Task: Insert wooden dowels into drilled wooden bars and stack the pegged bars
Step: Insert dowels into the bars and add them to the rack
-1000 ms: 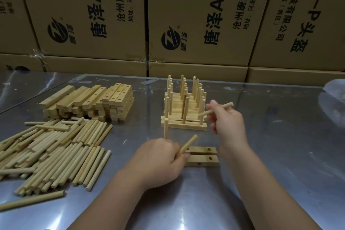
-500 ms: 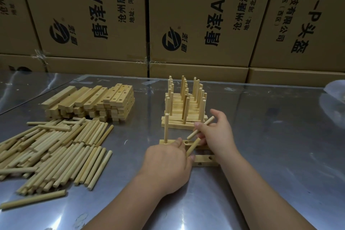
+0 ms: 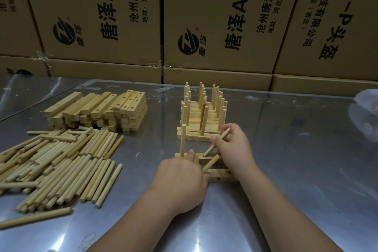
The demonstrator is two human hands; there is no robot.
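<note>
Stack of pegged bars (image 3: pixel 201 120) stands built; just in front, drilled bar (image 3: pixel 202 159) holds one upright dowel (image 3: pixel 182 141), right hand (image 3: pixel 235 149) pinches second dowel (image 3: pixel 209 149) toward it, left hand (image 3: pixel 182 182) grips spare dowel (image 3: pixel 210 163); loose dowels (image 3: pixel 61 161) left of stack unused.

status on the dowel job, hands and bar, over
Left hand grips spare dowel, by the bar. Right hand pinches angled dowel, tip at the bar's middle hole, not seated. Upright dowel in left end. Nothing blocking.
</note>
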